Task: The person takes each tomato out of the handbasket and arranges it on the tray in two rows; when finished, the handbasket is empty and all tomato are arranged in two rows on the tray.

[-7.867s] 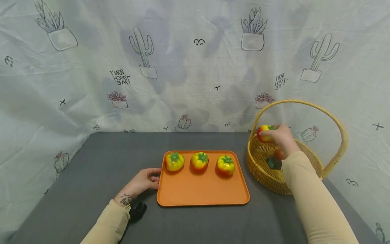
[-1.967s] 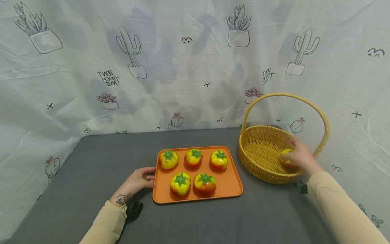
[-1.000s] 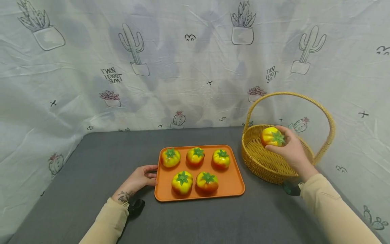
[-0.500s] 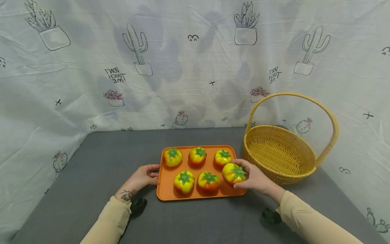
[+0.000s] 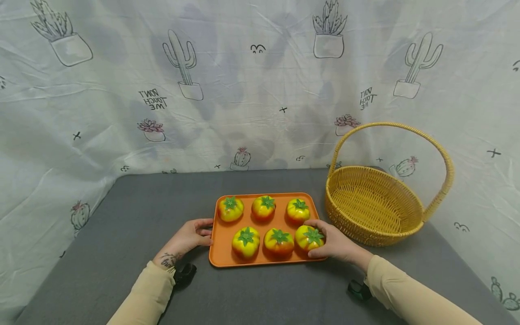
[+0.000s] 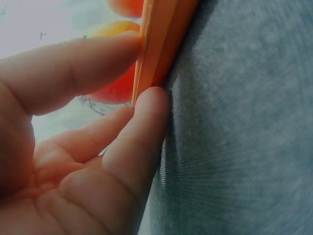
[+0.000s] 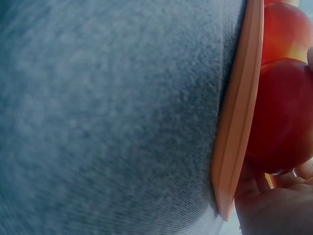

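An orange tray (image 5: 264, 263) lies on the table, bearing yellow-and-red tomatoes with green star-shaped tops in two rows of three. At its left edge my left hand (image 5: 191, 239) pinches the rim, thumb above and fingers against the outer side in the left wrist view. My right hand (image 5: 337, 241) holds the front-right tomato (image 5: 308, 238), thumb in front and fingers behind it, low over the tray's corner. Beside it sits the front-middle tomato (image 5: 278, 243), and behind is the back-right tomato (image 5: 298, 212). The right wrist view shows the held tomato's red side (image 7: 281, 117) close at the tray rim.
A yellow wicker basket (image 5: 375, 234) with a tall hooped handle stands right of the tray, nothing in it. Grey cloth (image 5: 162, 203) covers the table. A pale curtain (image 5: 243, 90) with cactus drawings hangs at the back. Black wrist devices sit under both cuffs.
My right hand has taken the last tomato out of the basket, carried it left and lowered it at the tray's front-right corner. My left hand stays at the tray edge.
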`<state>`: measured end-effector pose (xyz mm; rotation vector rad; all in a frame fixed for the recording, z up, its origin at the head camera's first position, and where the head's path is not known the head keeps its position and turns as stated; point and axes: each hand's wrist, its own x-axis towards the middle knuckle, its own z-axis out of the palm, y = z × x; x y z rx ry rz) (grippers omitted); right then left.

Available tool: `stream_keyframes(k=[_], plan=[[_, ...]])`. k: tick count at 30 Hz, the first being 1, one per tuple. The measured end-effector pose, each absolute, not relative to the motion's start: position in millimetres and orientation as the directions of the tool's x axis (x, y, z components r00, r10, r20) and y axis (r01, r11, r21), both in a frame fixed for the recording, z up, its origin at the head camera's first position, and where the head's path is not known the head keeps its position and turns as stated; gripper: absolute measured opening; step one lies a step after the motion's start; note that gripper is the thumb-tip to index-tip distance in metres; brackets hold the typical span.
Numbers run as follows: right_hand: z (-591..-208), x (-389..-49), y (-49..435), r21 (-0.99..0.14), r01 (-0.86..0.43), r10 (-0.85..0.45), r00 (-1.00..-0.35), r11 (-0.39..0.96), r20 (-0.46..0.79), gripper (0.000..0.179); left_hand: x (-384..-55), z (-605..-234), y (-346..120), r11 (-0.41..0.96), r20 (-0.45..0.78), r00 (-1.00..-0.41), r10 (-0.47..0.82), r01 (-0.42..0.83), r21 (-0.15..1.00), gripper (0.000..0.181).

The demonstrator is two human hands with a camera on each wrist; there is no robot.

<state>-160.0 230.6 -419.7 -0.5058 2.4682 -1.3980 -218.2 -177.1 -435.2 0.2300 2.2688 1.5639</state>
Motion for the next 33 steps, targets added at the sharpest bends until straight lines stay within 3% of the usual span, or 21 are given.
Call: stream_keyframes(k=[26, 33], plan=[[-418, -154, 227, -0.859, -0.177, -0.379, -0.925, 0.481, -0.021, 0.075, -213, -432, -182, 0.369, -0.215, -0.918, 0.334, -0.082, 0.926, 0.068], [-405, -156, 227, -0.888, -0.209, -0.234, -0.965, 0.410, 0.119, 0.050, -212, -431, -184, 0.367, -0.204, -0.914, 0.350, -0.067, 0.928, 0.068]])
